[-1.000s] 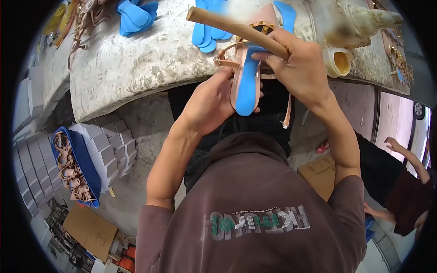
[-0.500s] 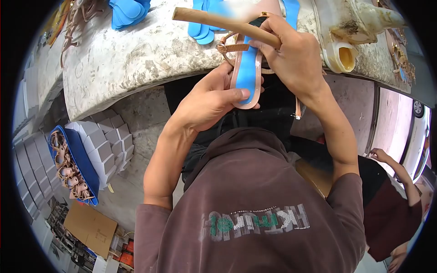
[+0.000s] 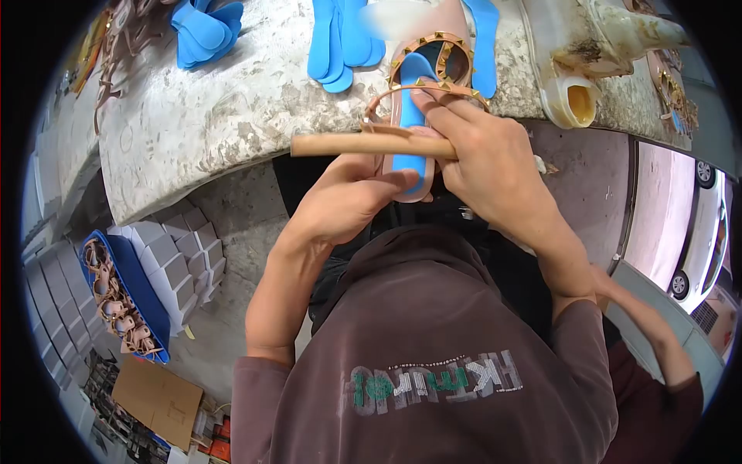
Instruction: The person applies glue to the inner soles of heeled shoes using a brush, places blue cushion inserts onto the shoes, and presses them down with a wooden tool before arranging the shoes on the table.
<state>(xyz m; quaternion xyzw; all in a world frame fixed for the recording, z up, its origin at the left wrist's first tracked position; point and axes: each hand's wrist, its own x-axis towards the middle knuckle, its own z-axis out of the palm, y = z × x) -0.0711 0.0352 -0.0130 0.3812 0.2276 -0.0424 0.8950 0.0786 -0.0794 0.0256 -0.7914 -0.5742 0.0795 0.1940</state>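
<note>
A pink sandal (image 3: 433, 185) with gold-studded straps lies at the table's front edge, and a blue insole (image 3: 411, 116) rests along its footbed. My left hand (image 3: 348, 197) grips the heel end, its thumb pressed on the lower part of the insole. My right hand (image 3: 491, 158) holds a wooden stick (image 3: 348, 145), which points left across the sandal. The fingertips of that hand press on the insole beneath the studded strap. The underside of the sandal is hidden.
More blue insoles (image 3: 205, 35) lie on the stained table (image 3: 170, 135). A glue-filled container (image 3: 576, 104) stands at right. White boxes (image 3: 166, 263) and a blue crate (image 3: 139, 286) of sandals are at left. Another person's arm (image 3: 641, 317) shows at lower right.
The stick has swung lower and now lies across the sandal. My right fingers have moved onto the insole under the strap. My left thumb has come onto the heel. The other person has shifted.
</note>
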